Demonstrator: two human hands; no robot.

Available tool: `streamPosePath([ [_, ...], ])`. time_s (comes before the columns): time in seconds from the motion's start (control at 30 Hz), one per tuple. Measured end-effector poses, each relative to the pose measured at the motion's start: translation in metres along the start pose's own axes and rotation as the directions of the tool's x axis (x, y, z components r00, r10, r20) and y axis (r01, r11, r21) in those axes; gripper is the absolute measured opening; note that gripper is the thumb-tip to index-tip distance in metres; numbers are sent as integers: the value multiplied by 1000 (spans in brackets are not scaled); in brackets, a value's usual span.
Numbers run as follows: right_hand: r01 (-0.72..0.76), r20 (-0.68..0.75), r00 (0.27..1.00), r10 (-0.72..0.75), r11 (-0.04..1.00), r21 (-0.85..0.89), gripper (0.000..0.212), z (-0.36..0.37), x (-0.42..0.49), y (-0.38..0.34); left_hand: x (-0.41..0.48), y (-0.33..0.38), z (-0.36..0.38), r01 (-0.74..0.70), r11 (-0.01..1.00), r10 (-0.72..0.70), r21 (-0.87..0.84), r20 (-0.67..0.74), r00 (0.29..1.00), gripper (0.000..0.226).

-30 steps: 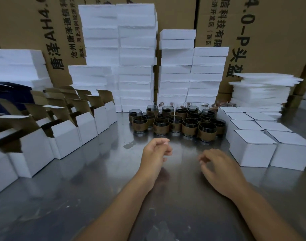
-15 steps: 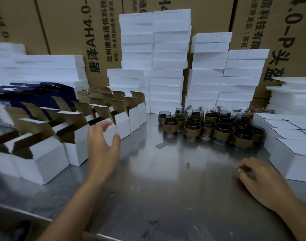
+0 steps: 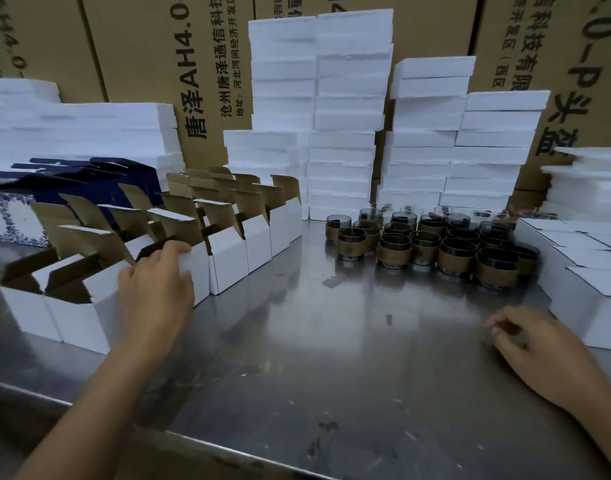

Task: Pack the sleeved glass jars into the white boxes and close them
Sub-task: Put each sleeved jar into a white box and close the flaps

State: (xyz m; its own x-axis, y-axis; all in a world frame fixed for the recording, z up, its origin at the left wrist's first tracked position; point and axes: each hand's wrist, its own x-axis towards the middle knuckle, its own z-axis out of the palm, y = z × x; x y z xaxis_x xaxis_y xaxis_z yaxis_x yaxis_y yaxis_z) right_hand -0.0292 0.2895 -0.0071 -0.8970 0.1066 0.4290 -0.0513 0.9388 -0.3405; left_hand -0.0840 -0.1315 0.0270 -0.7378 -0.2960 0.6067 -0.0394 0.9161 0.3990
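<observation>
Several dark glass jars in brown sleeves [image 3: 435, 244] stand clustered at the back middle of the steel table [image 3: 314, 341]. A row of open white boxes [image 3: 228, 258] with brown flaps raised runs along the left. My left hand [image 3: 157, 289] grips the top edge of one open white box [image 3: 196, 271] in that row, fingers curled over its rim and thumb on its left. My right hand [image 3: 536, 344] rests low on the table at the right, fingers loosely curled, holding nothing. Closed white boxes [image 3: 595, 292] sit at the right.
Tall stacks of white foam pads [image 3: 349, 116] rise behind the jars, with more at the far left [image 3: 79, 133] and right [image 3: 588, 181]. Large brown cartons [image 3: 193, 64] form the back wall. Dark blue boxes [image 3: 89, 178] lie behind the open boxes. The table's front edge [image 3: 158, 434] is near.
My left hand swung from the table's middle to the left and took hold of an open white box. The view turned left. My right hand stayed low on the table.
</observation>
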Motion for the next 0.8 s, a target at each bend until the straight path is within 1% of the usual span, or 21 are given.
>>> streamPosePath([
  [0.07,0,-8,1000,0,1000,-9,17,0,0,0,-2,5,0,-20,1000,20,-22,-32,999,29],
  [0.17,2,-12,1000,-2,1000,-6,16,1,0,1,-6,18,-3,-67,993,60,-100,-78,995,26],
  [0.27,15,-11,1000,-15,1000,2,18,2,1,3,-12,42,-10,-221,963,194,-155,-171,966,26],
  [0.37,39,-12,999,-39,999,9,22,3,2,3,-20,79,-15,-386,891,329,-240,-243,912,27],
  [0.47,62,-19,998,-61,997,47,29,3,2,2,-36,129,-11,-514,779,440,-359,-271,856,29],
  [0.53,77,-15,997,-77,994,77,31,2,0,0,-49,162,-1,-553,723,488,-414,-262,833,27],
  [0.63,117,-35,993,-112,980,160,36,2,-1,-3,-68,200,17,-549,689,519,-474,-206,830,29],
  [0.7,127,-64,991,-114,958,258,41,4,0,-5,-77,218,30,-540,673,545,-505,-156,824,32],
  [0.73,119,-81,992,-98,938,326,46,6,0,-7,-81,225,36,-532,669,553,-518,-130,823,32],
  [0.8,82,-78,996,-51,873,481,65,11,3,-11,-87,237,45,-513,662,568,-546,-79,819,30],
])
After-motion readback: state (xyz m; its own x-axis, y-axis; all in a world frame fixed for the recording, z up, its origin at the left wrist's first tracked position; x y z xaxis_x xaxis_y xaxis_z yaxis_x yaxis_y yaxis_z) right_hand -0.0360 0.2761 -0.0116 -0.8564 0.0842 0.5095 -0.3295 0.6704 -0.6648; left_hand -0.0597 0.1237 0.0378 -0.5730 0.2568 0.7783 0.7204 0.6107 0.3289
